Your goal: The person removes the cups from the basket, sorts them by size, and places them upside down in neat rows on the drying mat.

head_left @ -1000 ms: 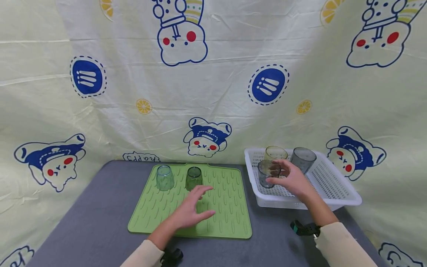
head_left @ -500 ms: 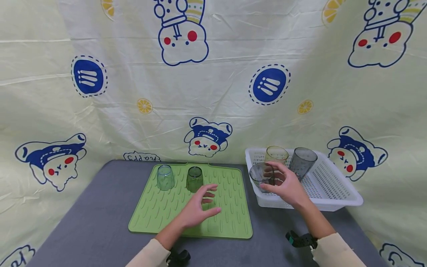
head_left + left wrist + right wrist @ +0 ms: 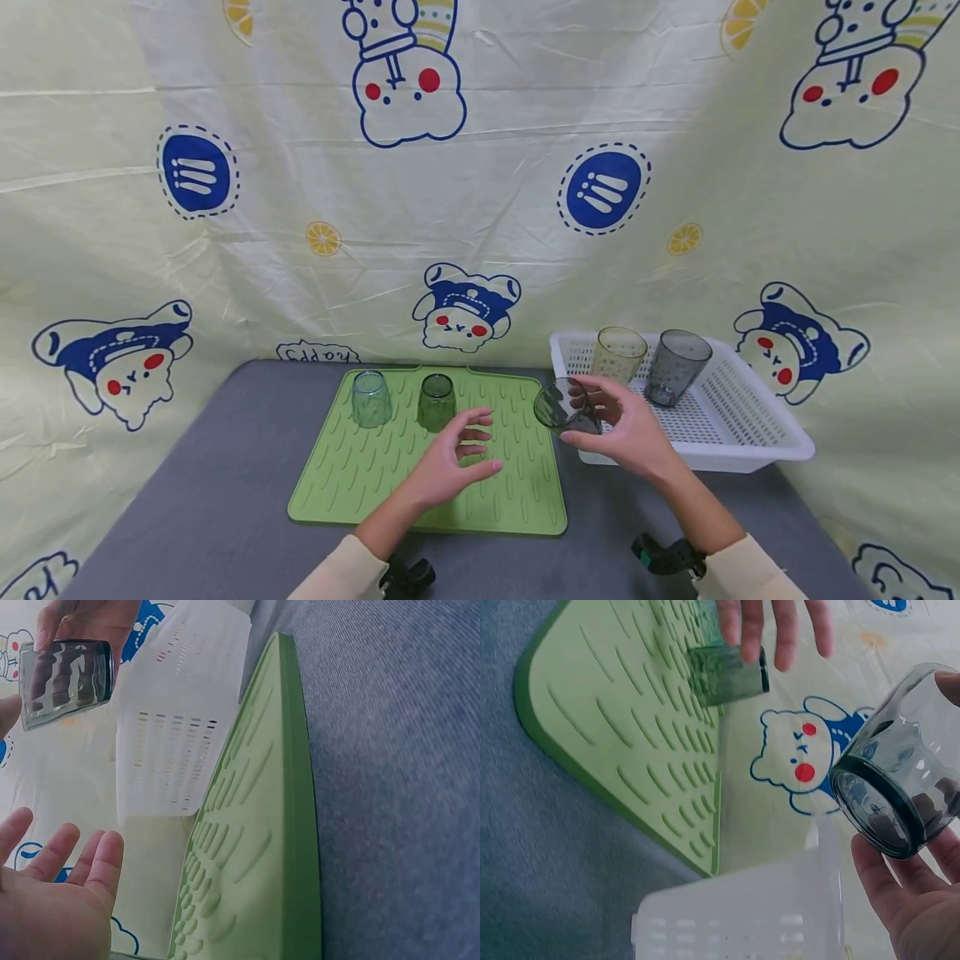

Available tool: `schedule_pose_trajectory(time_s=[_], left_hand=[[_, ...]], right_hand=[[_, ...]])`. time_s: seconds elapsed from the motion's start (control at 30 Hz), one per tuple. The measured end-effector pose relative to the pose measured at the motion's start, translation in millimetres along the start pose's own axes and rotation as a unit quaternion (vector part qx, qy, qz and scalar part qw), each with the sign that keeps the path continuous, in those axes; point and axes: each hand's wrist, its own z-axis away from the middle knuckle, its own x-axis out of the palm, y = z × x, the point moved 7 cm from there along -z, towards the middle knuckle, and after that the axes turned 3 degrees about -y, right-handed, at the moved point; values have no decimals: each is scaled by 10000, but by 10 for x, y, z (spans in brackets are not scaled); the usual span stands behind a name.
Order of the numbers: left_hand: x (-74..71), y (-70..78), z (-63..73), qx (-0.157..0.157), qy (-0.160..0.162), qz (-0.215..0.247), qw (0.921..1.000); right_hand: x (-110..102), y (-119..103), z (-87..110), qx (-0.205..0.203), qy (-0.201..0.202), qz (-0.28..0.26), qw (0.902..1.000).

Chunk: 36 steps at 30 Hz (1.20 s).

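My right hand [image 3: 630,429] grips a smoky grey drinking glass [image 3: 564,406] at the basket's left rim, its mouth tilted toward the left. In the right wrist view the thick base of that glass [image 3: 881,802] shows, with fingers around its side. My left hand [image 3: 447,467] hovers above the green drying mat [image 3: 517,500], fingers spread and thumb apart, holding nothing. Behind it on the mat stand a bluish-green glass [image 3: 371,402] and a dark green glass [image 3: 436,403], both upside down. The left wrist view shows the held glass [image 3: 67,679] beyond my left fingers.
A white perforated basket [image 3: 757,454] stands right of the mat. In it are a yellowish glass [image 3: 621,354] and a tall grey glass [image 3: 677,367], mouths up. A patterned cloth [image 3: 517,292] hangs behind the grey tabletop [image 3: 225,500].
My right hand has lifted the grey glass from the basket and carried it left to the mat's right edge, tilting it. My left hand has shifted slightly right.
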Motion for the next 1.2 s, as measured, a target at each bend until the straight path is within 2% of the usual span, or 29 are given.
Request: schedule_pose_trajectory(time_s=[0.37,0.7,0.87,1.2], left_hand=[[72,95,-4,30,-65,4,10000],[112,189,-22,80,-160,133,9998],[123,208,-30,77,-181,95,9998],[131,230,-38,194,-219,97,9995]], right_hand=[[211,-134,17,-342,-112,124,9993],[395,-226,11,-558,-485,337,9967],[447,-276,0,-635,-575,666,9941],[510,-329,-16,-778,-710,805,9912]])
